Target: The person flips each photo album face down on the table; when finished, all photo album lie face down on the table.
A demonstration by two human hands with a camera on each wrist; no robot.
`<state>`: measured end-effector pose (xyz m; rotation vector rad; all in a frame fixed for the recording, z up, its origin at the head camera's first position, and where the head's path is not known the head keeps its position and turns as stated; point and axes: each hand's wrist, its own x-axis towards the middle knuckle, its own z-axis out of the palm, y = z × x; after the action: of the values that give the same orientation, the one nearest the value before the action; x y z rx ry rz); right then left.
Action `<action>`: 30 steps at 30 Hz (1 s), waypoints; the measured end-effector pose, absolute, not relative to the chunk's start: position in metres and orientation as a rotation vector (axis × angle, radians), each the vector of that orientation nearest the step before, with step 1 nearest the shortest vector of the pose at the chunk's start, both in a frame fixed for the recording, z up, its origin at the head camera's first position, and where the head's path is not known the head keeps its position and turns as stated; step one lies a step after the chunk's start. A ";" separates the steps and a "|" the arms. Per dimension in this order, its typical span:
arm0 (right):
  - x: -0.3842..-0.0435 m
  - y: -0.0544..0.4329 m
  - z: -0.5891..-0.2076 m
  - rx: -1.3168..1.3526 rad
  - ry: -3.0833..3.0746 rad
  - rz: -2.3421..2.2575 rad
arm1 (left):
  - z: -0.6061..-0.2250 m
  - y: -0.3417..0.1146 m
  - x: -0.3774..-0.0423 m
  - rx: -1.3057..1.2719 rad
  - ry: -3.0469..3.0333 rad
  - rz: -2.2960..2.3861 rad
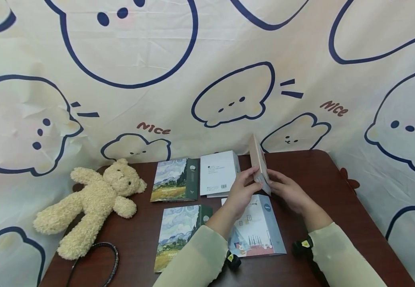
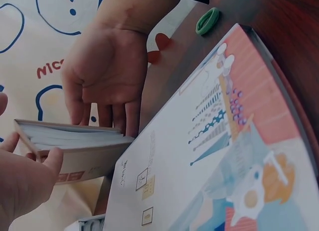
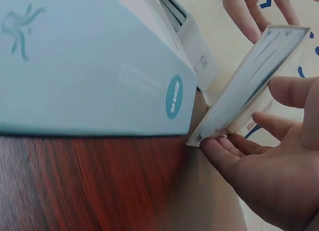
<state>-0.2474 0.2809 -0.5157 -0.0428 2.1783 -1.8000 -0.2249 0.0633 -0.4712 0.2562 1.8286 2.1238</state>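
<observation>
Both hands hold a cream-covered book (image 1: 258,161) on edge near the back of the table, close behind a blue-and-white illustrated box-like volume (image 1: 254,231). My left hand (image 1: 241,191) grips its left side, with thumb and fingertips at the edge in the left wrist view. On the other side, my right hand (image 1: 288,189) has its fingers against the cover, and the right wrist view shows fingertips at a lower corner. Pale, wavy page edges (image 3: 254,76) face the right wrist camera.
A white book (image 1: 218,173) and two landscape-painted books, one at the back (image 1: 174,179) and one nearer (image 1: 178,231), lie to the left. Beyond them are a teddy bear (image 1: 99,199) and a dark looped cord (image 1: 112,259). A patterned cloth (image 1: 157,107) hangs behind the table.
</observation>
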 end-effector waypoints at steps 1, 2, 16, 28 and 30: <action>-0.248 0.279 -0.516 -0.051 2.166 -1.812 | -0.471 0.063 -0.225 0.258 1.836 2.126; -0.248 0.278 -0.515 -0.059 2.155 -1.822 | -0.470 0.063 -0.225 0.260 1.847 2.125; -0.248 0.256 -0.513 -0.109 2.019 -1.923 | -0.461 0.062 -0.224 0.298 2.034 2.059; -0.247 0.249 -0.509 -0.119 2.051 -1.901 | -0.456 0.061 -0.221 0.240 2.121 2.011; -0.245 0.250 -0.505 -0.132 2.061 -1.905 | -0.456 0.061 -0.220 0.241 2.126 2.015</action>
<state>-0.2454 0.2497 -0.5051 -0.1320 2.0609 -1.9052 -0.2205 0.0609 -0.4565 0.2405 2.1262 2.0146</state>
